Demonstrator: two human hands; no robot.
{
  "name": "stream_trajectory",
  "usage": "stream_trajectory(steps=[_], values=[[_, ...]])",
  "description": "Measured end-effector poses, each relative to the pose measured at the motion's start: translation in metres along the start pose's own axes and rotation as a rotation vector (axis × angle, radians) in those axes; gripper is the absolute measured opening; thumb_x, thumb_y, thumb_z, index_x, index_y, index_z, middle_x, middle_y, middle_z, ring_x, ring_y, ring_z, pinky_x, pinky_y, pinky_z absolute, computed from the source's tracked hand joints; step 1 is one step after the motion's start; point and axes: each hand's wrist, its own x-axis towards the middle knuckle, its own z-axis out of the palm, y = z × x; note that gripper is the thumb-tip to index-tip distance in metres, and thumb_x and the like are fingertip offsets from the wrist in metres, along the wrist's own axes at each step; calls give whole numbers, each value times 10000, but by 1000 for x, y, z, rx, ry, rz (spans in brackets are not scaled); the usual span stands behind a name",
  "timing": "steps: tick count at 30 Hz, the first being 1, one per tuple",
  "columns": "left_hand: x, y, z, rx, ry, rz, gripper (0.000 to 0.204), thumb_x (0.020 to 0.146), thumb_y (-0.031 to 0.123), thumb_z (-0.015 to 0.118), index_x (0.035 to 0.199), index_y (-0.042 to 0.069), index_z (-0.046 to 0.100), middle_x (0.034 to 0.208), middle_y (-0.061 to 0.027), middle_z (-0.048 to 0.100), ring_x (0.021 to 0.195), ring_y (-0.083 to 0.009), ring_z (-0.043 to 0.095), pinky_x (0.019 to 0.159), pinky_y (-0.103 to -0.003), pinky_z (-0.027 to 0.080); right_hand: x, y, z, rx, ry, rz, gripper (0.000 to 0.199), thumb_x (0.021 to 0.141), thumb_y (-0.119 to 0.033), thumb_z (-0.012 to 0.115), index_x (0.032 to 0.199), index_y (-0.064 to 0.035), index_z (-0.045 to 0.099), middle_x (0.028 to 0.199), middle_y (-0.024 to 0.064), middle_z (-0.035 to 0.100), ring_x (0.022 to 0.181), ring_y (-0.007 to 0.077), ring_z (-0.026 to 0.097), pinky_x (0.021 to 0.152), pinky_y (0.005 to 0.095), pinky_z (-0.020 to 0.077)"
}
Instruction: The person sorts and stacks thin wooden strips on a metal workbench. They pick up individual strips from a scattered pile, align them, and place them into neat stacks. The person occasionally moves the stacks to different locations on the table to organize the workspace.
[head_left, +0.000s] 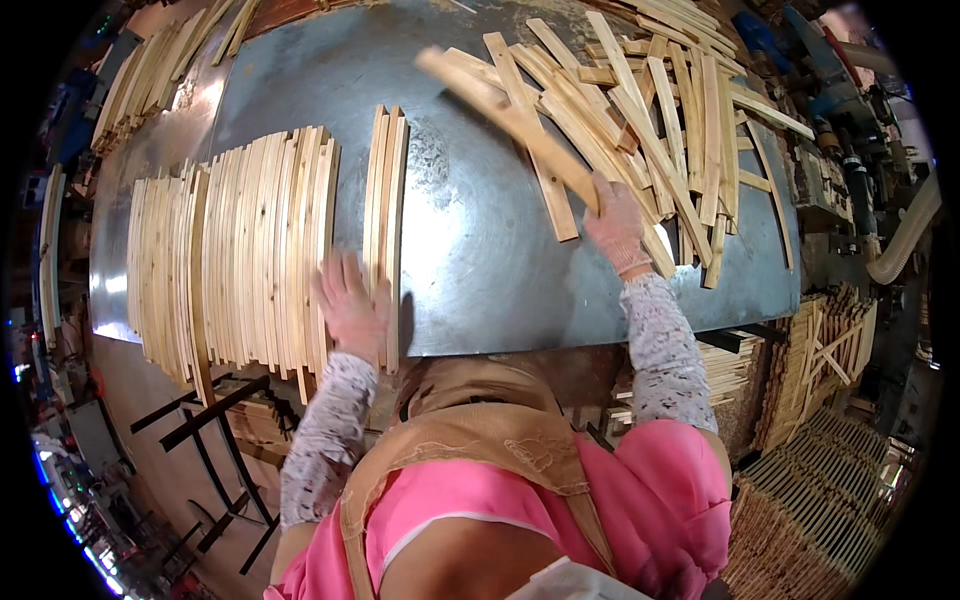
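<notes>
My right hand [616, 224] grips the near end of a wooden slat [520, 128], which slants up and to the left above the metal table, its far end blurred. Fingers spread, my left hand [352, 305] reaches over the gap between a tight row of slats [265, 240] and a narrow pair of slats [387, 190] standing apart from it. The row lies side by side at the left. Beyond my right hand, a loose pile of slats [665, 130] lies crisscrossed.
The grey metal table [470, 270] bears all this wood. More slats [160, 75] lie at the far left. A black metal frame [225, 460] stands below the table's left edge. Stacked wood [820, 500] fills the lower right, and a pale hose [908, 235] hangs at the right.
</notes>
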Motion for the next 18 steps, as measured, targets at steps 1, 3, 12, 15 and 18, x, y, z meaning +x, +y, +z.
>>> stream_trajectory(steps=[1, 3, 12, 15, 18], values=[[29, 3, -19, 79, 107, 105, 726, 1024, 506, 599, 1587, 69, 461, 1597, -232, 459, 1507, -423, 404, 1309, -609, 189, -8, -8, -9, 16, 16, -162, 671, 869, -189, 726, 1517, -159, 556, 1225, 162, 682, 1134, 394, 662, 963, 495, 555], [81, 17, -78, 276, 34, 289, 660, 1068, 487, 561, 1581, 80, 474, 1624, -170, 479, 1514, -353, 434, 1322, -565, 201, -11, -38, -16, 82, 43, -527, 681, 862, -188, 732, 1520, -183, 560, 1233, 153, 683, 1125, 397, 659, 961, 496, 558], [57, -179, -79, 108, -228, -448, 498, 864, 429, 808, 1192, 58, 762, 1104, -235, 756, 1119, -405, 700, 967, -512, 557, 29, -48, 78, -9, 66, 34, 819, 843, -431, 822, 1563, -187, 516, 1336, 210, 672, 1278, 389, 621, 1082, 521, 490], [-3, -317, -80, 415, -242, -730, 371, 920, 385, 680, 962, 21, 738, 1082, -248, 736, 1054, -423, 701, 922, -512, 559, 28, -69, 67, 0, -148, 209, 840, 857, -403, 801, 1562, -66, 496, 1386, 266, 660, 1277, 407, 638, 1071, 509, 508], [-28, -374, -101, 388, -236, -1098, 417, 978, 334, 629, 1279, 61, 721, 1349, -232, 677, 1154, -404, 688, 1021, -473, 545, 22, -47, 70, 590, -333, 357, 753, 920, -324, 699, 1552, 26, 485, 1277, 246, 718, 1101, 361, 722, 968, 466, 578]])
